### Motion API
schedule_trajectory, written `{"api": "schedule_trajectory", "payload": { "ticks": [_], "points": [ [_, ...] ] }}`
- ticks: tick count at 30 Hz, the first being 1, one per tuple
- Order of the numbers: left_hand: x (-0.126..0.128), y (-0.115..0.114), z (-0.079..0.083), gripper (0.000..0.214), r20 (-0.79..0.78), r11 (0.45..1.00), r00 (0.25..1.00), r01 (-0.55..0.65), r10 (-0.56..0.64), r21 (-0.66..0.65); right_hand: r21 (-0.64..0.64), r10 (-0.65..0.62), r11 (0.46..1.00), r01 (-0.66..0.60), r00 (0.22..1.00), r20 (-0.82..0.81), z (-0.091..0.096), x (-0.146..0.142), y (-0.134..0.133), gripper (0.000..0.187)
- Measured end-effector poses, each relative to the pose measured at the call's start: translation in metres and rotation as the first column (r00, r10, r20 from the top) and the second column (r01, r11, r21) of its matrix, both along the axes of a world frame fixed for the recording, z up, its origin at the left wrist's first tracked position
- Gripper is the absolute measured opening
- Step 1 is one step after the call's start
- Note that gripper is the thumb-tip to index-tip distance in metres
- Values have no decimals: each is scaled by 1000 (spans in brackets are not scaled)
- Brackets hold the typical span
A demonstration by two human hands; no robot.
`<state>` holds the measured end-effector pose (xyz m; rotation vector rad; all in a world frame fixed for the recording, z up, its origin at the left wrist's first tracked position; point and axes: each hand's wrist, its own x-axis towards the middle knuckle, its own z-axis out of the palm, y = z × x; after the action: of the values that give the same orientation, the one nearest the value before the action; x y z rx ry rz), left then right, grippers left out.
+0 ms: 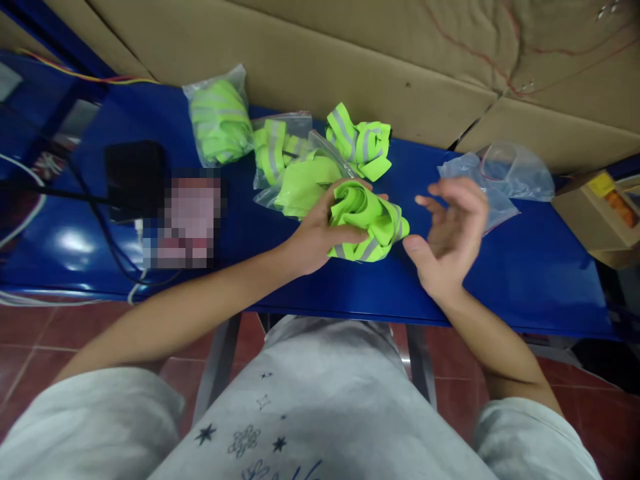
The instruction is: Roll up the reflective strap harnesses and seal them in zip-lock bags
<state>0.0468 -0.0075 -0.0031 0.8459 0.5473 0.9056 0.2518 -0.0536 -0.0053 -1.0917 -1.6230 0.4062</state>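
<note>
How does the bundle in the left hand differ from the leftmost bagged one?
The held bundle is bare, in the left hand; the bagged bundle sits in clear plastic, untouched. The held bundle is nearer the person; the bagged bundle is farther back, by the cardboard. Both are yellow-green with grey stripes.

**Workshop or packing corner, by its look**

Blue bench [540,280] against brown sheeting [320,60], thin red wires [513,87] run across it. Bagged reflective strips [220,123], small carton [595,217] on top. Red tiled floor [65,327] below.
</note>
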Motion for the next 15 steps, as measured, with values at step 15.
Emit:
{"api": "schedule_trajectory", "payload": {
  "ticks": [15],
  "points": [
    [-5,9,-17,88,-233,819,972,132,3,558,-416,100,898,-146,987,-129,-4,1,14,58]
  ]
}}
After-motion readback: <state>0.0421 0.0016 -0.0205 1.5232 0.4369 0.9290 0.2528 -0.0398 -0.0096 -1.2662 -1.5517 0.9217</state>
